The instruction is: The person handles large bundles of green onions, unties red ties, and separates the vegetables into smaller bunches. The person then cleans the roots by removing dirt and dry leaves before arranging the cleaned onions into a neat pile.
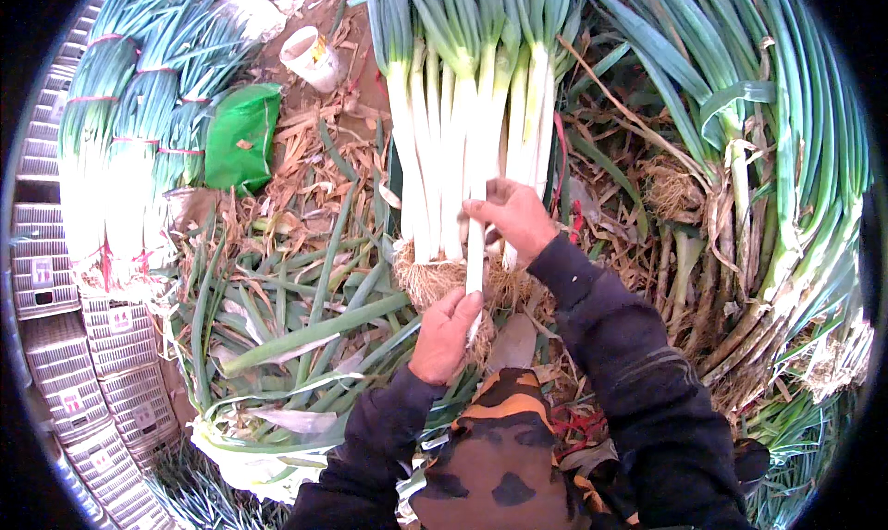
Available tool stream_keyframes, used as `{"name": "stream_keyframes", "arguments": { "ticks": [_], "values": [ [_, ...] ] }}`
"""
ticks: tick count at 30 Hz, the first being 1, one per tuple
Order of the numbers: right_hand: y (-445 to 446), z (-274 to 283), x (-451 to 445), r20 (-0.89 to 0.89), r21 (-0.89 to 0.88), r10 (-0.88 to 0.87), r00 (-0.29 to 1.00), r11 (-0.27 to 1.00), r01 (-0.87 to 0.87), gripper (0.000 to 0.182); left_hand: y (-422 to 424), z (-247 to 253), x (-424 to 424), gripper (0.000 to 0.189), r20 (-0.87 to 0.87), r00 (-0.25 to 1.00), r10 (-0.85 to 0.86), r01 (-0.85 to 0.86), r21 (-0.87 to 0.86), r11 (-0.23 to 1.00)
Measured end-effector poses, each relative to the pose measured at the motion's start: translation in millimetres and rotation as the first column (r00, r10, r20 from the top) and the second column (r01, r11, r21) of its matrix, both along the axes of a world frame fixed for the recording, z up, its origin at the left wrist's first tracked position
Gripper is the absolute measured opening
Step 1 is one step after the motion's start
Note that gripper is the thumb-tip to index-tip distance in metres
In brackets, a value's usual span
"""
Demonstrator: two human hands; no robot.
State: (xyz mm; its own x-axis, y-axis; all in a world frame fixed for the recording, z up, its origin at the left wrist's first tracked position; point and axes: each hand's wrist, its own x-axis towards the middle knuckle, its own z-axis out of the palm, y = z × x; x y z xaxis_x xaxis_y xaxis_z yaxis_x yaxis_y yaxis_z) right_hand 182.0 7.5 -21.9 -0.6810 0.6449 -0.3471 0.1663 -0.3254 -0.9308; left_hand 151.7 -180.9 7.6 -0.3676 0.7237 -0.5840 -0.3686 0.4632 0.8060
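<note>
A single white scallion stalk point(475, 256) runs between my two hands, its roots pointing towards me. Low on the stalk, just above the roots, my left hand point(442, 336) grips it with the thumb on top. Higher up, my right hand point(517, 216) pinches the same stalk between thumb and fingers. Behind it lies a row of large scallions point(430, 148) with clean white shanks, green tops pointing away and a mat of fibrous roots point(427, 277) at the near end. My right fingers partly hide some of the shanks.
Untrimmed scallions point(798, 148) are heaped at right. Stripped leaves point(305, 322) and dry husks cover the ground at left. Tied scallion bundles point(139, 114) stand beside a green bag point(243, 138). A white bucket point(312, 58) sits farther back; plastic crates point(114, 336) line the left edge.
</note>
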Motion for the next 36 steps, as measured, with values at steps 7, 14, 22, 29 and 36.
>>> {"name": "stream_keyframes", "arguments": {
  "ticks": [7,14,22,29,36],
  "values": [
    [36.6,18.2,-40.6,0.012,-0.031,-0.086,0.996,0.996,0.086,0.054,-40.5,0.3,39.1,0.018,-0.540,0.840,-0.057,0.033,-0.054,0.998],
    [49.1,77.5,-72.9,-0.251,0.055,0.028,0.968,0.998,-0.015,0.035,-13.4,5.1,0.6,0.020,-0.921,0.382,0.079,-0.012,0.080,0.997],
    [32.5,-15.5,-71.5,0.414,0.523,0.267,0.870,0.713,-0.467,0.043,51.1,-55.8,-77.3,0.030,-0.965,0.078,-0.248,-0.123,-0.257,0.959],
    [0.4,-35.0,-59.0,0.375,0.488,0.158,0.913,0.804,-0.340,0.044,52.8,-76.3,-83.3,0.041,-0.909,0.398,0.122,-0.168,0.059,0.984],
    [-22.3,-40.9,-63.6,0.553,0.434,0.100,0.827,0.813,-0.388,0.044,64.1,-59.0,-145.4,0.056,-0.506,0.845,-0.171,0.162,-0.061,0.985]
  ]
}}
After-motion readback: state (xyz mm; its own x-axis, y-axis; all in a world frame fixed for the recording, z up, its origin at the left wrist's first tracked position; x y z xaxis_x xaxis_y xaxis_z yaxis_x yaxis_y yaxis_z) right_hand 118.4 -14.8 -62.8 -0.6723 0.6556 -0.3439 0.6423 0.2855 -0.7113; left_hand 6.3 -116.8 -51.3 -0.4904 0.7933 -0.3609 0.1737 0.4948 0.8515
